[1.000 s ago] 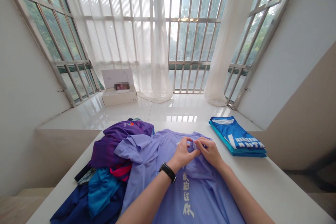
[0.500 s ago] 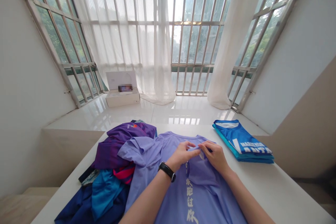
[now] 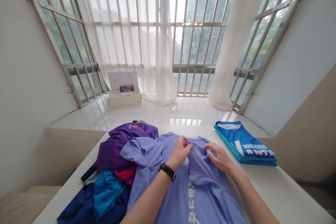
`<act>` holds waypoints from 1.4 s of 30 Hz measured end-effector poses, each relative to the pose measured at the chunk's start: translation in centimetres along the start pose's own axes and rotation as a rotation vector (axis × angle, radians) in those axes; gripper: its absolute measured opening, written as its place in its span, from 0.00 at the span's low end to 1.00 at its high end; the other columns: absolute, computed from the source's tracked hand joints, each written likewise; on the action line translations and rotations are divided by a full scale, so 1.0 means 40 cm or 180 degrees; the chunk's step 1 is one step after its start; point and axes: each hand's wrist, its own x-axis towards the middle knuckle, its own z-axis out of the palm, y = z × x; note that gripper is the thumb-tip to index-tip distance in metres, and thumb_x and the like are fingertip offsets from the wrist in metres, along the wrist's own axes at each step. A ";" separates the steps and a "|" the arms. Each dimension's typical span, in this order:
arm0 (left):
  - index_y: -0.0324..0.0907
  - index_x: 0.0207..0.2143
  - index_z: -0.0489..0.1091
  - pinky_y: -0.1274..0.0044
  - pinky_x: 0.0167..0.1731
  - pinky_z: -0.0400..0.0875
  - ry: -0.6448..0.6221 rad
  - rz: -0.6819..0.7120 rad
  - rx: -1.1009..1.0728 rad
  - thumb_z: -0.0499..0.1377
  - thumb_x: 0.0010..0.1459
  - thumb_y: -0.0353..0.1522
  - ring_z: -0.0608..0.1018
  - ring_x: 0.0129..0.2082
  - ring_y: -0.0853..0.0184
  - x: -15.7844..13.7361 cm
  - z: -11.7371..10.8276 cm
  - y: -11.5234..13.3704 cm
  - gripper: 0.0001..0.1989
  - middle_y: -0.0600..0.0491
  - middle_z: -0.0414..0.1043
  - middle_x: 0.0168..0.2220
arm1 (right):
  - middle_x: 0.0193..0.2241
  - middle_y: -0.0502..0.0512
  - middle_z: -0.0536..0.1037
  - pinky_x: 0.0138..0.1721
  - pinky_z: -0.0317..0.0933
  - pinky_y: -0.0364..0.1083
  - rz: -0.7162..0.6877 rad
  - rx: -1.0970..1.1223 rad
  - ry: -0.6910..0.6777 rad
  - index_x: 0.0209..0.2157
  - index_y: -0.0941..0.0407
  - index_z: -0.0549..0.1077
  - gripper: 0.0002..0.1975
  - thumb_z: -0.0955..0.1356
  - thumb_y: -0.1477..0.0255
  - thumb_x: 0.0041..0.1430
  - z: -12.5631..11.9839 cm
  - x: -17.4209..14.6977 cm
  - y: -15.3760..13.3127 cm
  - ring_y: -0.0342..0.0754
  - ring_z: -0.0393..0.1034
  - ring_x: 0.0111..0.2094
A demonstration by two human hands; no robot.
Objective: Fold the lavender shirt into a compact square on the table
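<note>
Curling thumb and forefinger toward each other, the left hand (image 3: 181,152) is at the upper part of a lavender T-shirt (image 3: 207,197); whether cloth is pinched between the tips cannot be told. Facing it, the right hand (image 3: 222,158) has its thumb and fingers spread, the fingertips at or just above the fabric. The shirt lies on the white table (image 3: 286,197) beneath both hands, collar toward the window, pale characters running down its middle. A black watch (image 3: 167,171) circles the left wrist. Beside the shirt on the left, partly under its sleeve, is a heap of clothes (image 3: 114,150) in purple, pink, bright blue and navy; on the right, apart from it, sits a folded blue stack (image 3: 248,143) with white lettering. Farther out, a white box (image 3: 124,100) with raised lid stands on the ledge (image 3: 160,114), near a sheer curtain (image 3: 157,59)
</note>
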 end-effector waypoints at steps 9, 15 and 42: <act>0.40 0.41 0.75 0.79 0.25 0.64 -0.0203 0.0133 0.0418 0.57 0.59 0.37 0.75 0.26 0.67 -0.001 -0.001 0.003 0.12 0.54 0.75 0.26 | 0.31 0.55 0.79 0.41 0.65 0.50 0.0206 -0.0377 -0.0036 0.34 0.53 0.74 0.10 0.62 0.67 0.59 0.002 -0.007 0.055 0.53 0.73 0.35; 0.40 0.29 0.74 0.78 0.29 0.65 -0.0309 0.0158 0.0770 0.62 0.51 0.32 0.73 0.27 0.67 -0.012 -0.005 0.008 0.05 0.57 0.72 0.24 | 0.34 0.56 0.79 0.40 0.66 0.48 0.0274 -0.0498 0.0084 0.40 0.53 0.73 0.16 0.58 0.62 0.65 -0.001 -0.005 0.066 0.51 0.75 0.36; 0.42 0.48 0.72 0.64 0.54 0.63 -0.0857 0.1270 0.2490 0.55 0.63 0.34 0.71 0.53 0.53 -0.062 0.000 0.022 0.13 0.45 0.74 0.49 | 0.38 0.57 0.80 0.48 0.67 0.53 0.0078 -0.0707 0.0588 0.36 0.52 0.75 0.12 0.63 0.62 0.64 -0.003 -0.022 -0.002 0.54 0.73 0.44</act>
